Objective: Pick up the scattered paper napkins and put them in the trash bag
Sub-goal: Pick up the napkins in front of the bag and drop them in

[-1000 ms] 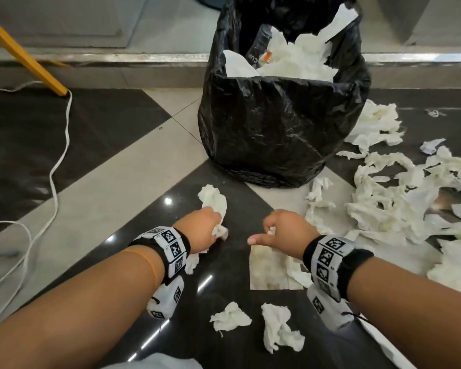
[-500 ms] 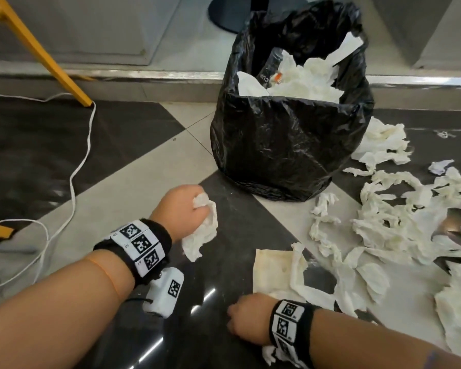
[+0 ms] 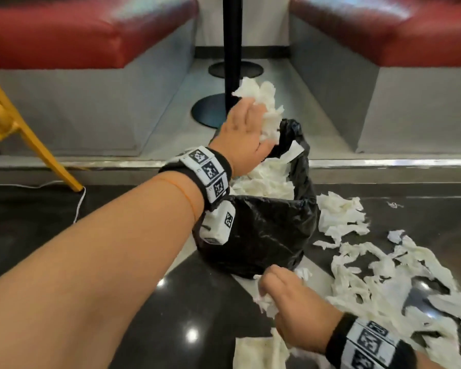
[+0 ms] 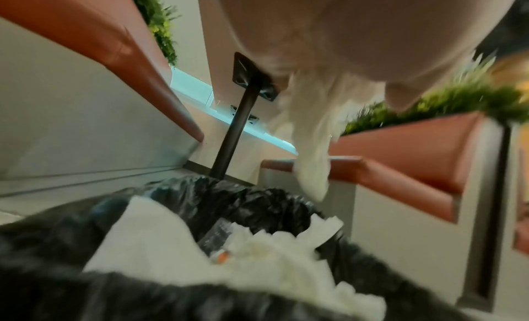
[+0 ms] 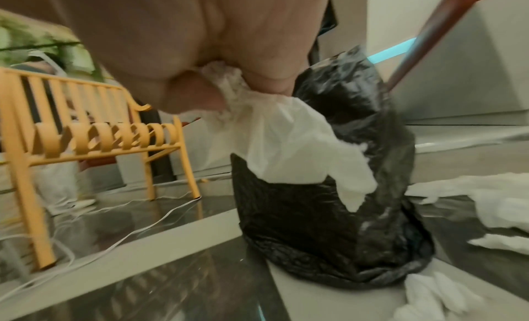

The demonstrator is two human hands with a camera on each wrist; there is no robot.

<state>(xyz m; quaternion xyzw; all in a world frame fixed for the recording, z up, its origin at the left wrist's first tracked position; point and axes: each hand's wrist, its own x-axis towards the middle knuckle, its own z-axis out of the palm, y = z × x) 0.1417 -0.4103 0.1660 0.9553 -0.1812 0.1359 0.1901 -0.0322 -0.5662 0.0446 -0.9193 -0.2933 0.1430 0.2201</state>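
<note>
A black trash bag [image 3: 261, 235] stands on the floor, stuffed with white napkins [image 3: 261, 182]. My left hand [image 3: 244, 129] is raised over the bag's mouth and grips a crumpled napkin wad [image 3: 266, 110]; in the left wrist view the wad [image 4: 312, 149] hangs from the hand above the bag [image 4: 229, 201]. My right hand [image 3: 285, 296] is low in front of the bag and holds a crumpled napkin [image 3: 264, 302], which the right wrist view shows as a white napkin [image 5: 286, 144] bunched in the fingers. Several torn napkins [image 3: 383, 283] lie scattered on the floor to the right.
A flat napkin [image 3: 253, 352] lies by my right wrist. A yellow chair [image 3: 32, 139] and a white cable [image 3: 80, 203] are at the left. Behind the bag a black table post [image 3: 232, 43] rises between two red benches [image 3: 91, 30] on a raised step.
My left hand has lifted its napkin from floor level up over the bag's mouth. My right hand has picked up a napkin and moved forward toward the bag. The view has tilted up.
</note>
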